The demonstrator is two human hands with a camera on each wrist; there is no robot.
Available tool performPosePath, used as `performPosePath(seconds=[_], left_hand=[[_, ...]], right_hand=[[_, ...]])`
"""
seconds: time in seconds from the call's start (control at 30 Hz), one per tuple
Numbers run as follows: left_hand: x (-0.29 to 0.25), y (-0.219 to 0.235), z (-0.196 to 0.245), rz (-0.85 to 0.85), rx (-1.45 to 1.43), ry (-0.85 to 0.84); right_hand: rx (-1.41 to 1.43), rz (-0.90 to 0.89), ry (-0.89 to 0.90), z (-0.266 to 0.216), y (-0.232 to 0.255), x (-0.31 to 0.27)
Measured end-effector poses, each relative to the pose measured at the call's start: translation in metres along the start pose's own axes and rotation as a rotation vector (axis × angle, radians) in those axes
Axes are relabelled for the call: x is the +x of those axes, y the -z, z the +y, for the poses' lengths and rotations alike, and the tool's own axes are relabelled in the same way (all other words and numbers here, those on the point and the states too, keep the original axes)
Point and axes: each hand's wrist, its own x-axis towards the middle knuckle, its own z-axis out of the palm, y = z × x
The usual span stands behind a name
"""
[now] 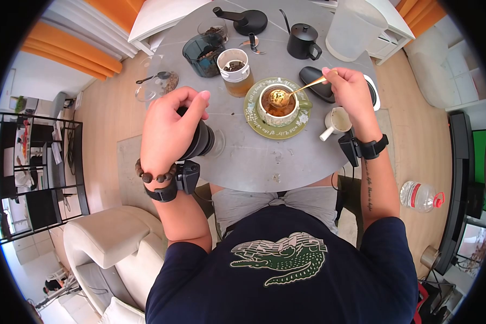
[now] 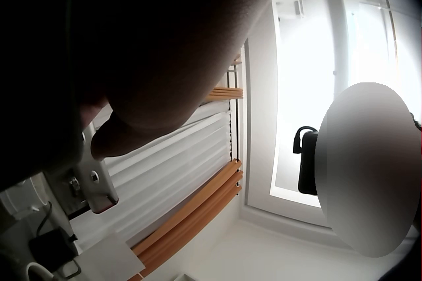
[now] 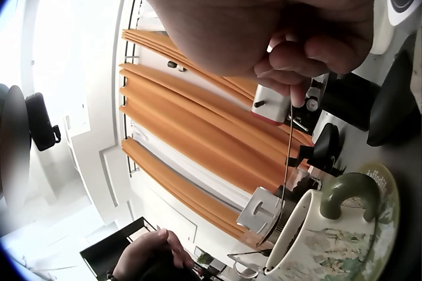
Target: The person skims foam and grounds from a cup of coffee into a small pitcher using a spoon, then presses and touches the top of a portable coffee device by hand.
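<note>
My right hand [image 1: 350,90] pinches the thin handle of a gold spoon [image 1: 312,83] between thumb and fingers. The round spoon bowl is at the brown liquid inside a green-and-white cup [image 1: 264,114], dark specks on it. This cup stands on a green saucer [image 1: 260,131] with white lettering; its green handle [image 3: 349,192] shows in the right wrist view. My left hand [image 1: 170,127] is raised with loosely curled fingers, nothing visible in them. It overlaps a black ribbed cylinder [image 1: 202,141] in the head view. The left fingertips are partly hidden in the left wrist view.
Behind the cup, a white filter cup [image 1: 235,56] with dark grounds sits over a glass of amber liquid. Around it are a dark translucent container [image 1: 191,53], a black kettle [image 1: 302,40] and a clear pitcher [image 1: 356,27]. A small white handled cup [image 1: 338,120] is near my right wrist.
</note>
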Motion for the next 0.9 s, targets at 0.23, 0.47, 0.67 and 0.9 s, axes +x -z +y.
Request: performPosePath(seconds=[0.23, 0.47, 0.67, 0.9], left_hand=[[-0.001, 0.0, 0.001, 0.016, 0.016, -0.01], [-0.001, 0.0, -0.001, 0.025, 0.011, -0.023], [-0.001, 0.0, -0.001, 0.037, 0.003, -0.027], [0.0, -0.003, -0.007, 0.102, -0.01, -0.118]], right_hand=[[-0.004, 0.016, 0.021, -0.018, 0.001, 0.006], [0.061, -0.044, 0.047, -0.041, 0.0, 0.025], [0.072, -0.101, 0.084, -0.063, -0.011, 0.049], [0.021, -0.14, 0.165, -0.085, -0.033, 0.074]])
